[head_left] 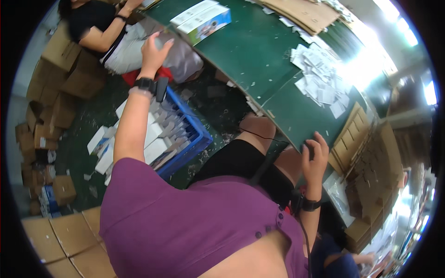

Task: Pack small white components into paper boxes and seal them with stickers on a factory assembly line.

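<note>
My left hand (155, 54) is raised beyond the blue crate, near the left edge of the green table (250, 55). Its fingers are spread and nothing shows between them. Closest to it on the table are white boxes (199, 19) with a colourful blue printed side, side by side at the edge. Below that arm, the blue plastic crate (200, 139) holds several upright white cartons (155, 139). My right hand (316, 160) hovers by the table's near right corner, fingers apart and slightly bent, holding nothing visible. Dark bands circle both wrists.
A loose heap of small white folded papers (320, 74) covers the table's right part. Flat cardboard (296, 13) lies at the far edge. Cardboard dividers (350, 136) stand at the right. Brown cartons (65, 234) line the left. A person in black (99, 28) sits far left.
</note>
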Available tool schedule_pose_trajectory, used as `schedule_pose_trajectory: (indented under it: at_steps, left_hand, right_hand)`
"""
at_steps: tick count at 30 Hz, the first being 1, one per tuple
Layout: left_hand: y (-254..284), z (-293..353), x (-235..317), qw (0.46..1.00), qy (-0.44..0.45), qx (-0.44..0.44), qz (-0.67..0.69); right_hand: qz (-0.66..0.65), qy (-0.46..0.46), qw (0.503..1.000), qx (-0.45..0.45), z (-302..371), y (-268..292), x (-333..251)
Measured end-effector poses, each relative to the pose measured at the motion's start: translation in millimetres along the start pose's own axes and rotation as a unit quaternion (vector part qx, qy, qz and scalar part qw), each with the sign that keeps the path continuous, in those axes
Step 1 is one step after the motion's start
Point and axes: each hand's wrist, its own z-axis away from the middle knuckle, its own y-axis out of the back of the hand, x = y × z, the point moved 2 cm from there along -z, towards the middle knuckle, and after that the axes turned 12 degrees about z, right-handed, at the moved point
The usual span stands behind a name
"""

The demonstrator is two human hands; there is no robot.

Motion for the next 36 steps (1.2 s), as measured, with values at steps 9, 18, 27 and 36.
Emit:
schedule_pose_trajectory:
  at_steps: [9, 18, 27, 36]
  left_hand:
    - [178, 289, -94, 0.874, 0.474, -0.068, 0.084]
    - [149, 329, 53, 0.873, 0.320, -0.336, -0.152]
    - [141, 335, 60, 0.852, 0.303, -0.362, -0.228]
    - [139, 290, 86, 0.839, 0.402, -0.356, -0.088]
  right_hand:
    - [0.006, 0.016, 1.000, -0.025, 0, -3, 3]
    - [0.028, 0.016, 0.999, -0.012, 3, 2, -1]
    - [0.043, 0.026, 0.999, 0.008, 5, 5, -3]
    - [0.035, 0.040, 0.998, 0.016, -2, 1, -5]
